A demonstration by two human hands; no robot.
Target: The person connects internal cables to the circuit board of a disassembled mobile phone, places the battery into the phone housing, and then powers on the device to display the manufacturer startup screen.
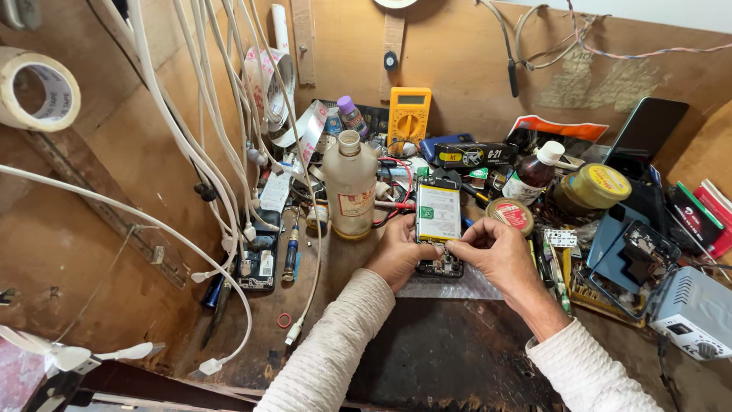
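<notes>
An opened phone with its white battery exposed lies in the middle of the workbench. My left hand grips its left edge from below. My right hand pinches at the phone's lower right part, fingertips at the circuit board under the battery. Whether the right fingers hold a small part or tool is too small to tell. Both arms wear white knitted sleeves.
A cloudy plastic bottle stands just left of the phone. Behind are a yellow multimeter, a dark bottle, a yellow-lidded jar and a round tin. White cables hang at left; tape roll top left; grey device right.
</notes>
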